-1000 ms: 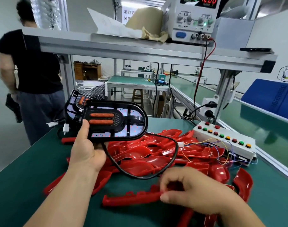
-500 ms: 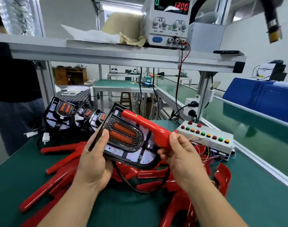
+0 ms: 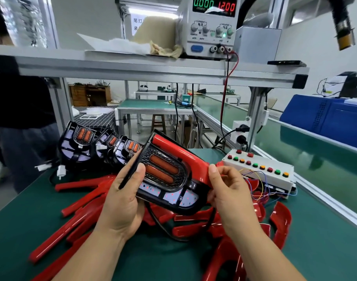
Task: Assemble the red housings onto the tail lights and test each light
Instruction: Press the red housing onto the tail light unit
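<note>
I hold a black tail light (image 3: 165, 179) with two orange bars tilted above the green bench. My left hand (image 3: 124, 201) grips its left end, thumb on the face. A red housing (image 3: 181, 157) lies along the light's upper edge and curves down its right end. My right hand (image 3: 228, 189) pinches that curved end against the light. The light's black cable (image 3: 159, 224) hangs down onto a pile of loose red housings (image 3: 88, 207).
Several more tail lights (image 3: 82, 142) stand at the bench's back left. A white test box with coloured buttons (image 3: 258, 169) sits right, a power supply (image 3: 210, 27) on the shelf above. A person in dark clothes (image 3: 21, 110) stands at the left.
My right hand picked a red housing off the pile and brought it onto the tail light's upper edge. My left hand lowered and tilted the light toward me.
</note>
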Demonstrator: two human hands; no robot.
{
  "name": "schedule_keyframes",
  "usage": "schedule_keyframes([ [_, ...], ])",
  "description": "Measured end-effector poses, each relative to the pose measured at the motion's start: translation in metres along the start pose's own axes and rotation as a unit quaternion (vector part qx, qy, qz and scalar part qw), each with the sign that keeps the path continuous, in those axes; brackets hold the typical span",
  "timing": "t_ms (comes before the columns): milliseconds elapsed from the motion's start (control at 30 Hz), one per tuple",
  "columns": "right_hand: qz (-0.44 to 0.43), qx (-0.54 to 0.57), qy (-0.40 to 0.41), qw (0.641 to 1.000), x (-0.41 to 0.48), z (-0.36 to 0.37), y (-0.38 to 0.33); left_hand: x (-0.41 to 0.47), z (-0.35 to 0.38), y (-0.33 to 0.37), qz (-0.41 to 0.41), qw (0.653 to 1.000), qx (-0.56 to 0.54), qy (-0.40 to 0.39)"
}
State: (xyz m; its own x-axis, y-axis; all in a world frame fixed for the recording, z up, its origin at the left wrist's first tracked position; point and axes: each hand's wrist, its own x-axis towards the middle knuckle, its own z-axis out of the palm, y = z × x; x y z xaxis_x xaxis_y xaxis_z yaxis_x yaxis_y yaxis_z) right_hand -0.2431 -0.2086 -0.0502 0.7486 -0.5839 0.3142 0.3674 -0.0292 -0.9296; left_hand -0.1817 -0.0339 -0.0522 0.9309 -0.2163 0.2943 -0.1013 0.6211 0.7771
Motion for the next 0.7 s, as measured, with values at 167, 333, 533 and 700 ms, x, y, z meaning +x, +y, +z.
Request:
schedule_keyframes([
  [167,-0.009,-0.039,0.028,0.999,0.001,-0.002,0.006,-0.002,0.001,-0.002,-0.006,1.000,0.000,-0.013],
  [333,-0.020,-0.086,0.052,0.995,0.002,-0.004,0.009,-0.006,0.006,-0.009,0.005,1.000,-0.009,-0.011],
  [533,0.032,-0.047,0.035,0.998,0.003,-0.002,0.010,-0.011,0.013,-0.010,0.012,1.000,-0.012,-0.008],
  [700,0.143,0.167,-0.056,0.974,0.006,0.002,0.011,-0.014,0.014,-0.007,0.013,1.000,0.008,-0.026],
])
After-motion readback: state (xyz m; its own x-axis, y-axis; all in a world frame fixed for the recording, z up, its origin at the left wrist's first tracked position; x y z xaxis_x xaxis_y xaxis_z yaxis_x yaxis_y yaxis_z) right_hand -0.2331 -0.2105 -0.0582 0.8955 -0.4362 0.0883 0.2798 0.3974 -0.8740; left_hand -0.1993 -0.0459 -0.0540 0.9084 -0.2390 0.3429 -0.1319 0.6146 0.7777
